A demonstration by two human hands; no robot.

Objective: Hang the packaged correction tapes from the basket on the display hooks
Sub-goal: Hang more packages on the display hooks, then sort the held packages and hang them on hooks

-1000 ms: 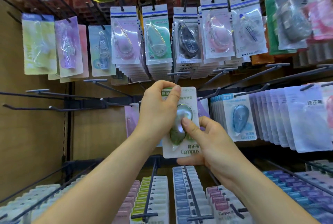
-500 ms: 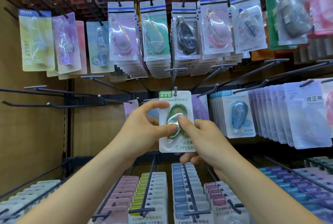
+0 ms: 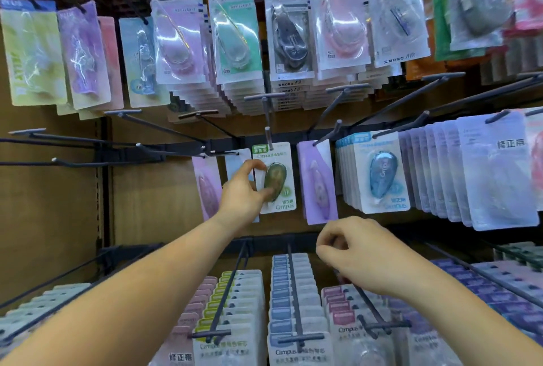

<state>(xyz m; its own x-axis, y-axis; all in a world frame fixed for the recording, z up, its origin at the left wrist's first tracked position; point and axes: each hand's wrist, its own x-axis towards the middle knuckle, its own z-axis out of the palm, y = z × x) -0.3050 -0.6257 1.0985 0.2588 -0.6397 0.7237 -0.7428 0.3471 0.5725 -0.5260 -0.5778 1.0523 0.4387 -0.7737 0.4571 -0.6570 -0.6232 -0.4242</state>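
1. Head view, object: the white card blister pack with a green header and a green teardrop correction tape (image 3: pixel 274 180) now hangs from the grey metal display hook (image 3: pixel 268 137). Its punched hole is threaded on the hook and the card sits far back along it. Half a second ago the card was only at the hook's tip.
2. Head view, left hand (image 3: pixel 244 192): below and left of the hook, it pinches the pack, with the thumb on the blister front and the fingers curled at the card's left edge.
3. Head view, right hand (image 3: pixel 352 251): it has let go of the pack and dropped well below and to the right of the hook. Its fingers are loosely curled and hold nothing.
4. Neighbours: a lilac card pack (image 3: pixel 317 183) hangs just right of the hook, with a stack of blue-tape packs (image 3: pixel 382 174) farther right.
5. Finding: this pack appears placed and only the left hand's release remains. The basket is not in view, so the remaining stock cannot be judged.
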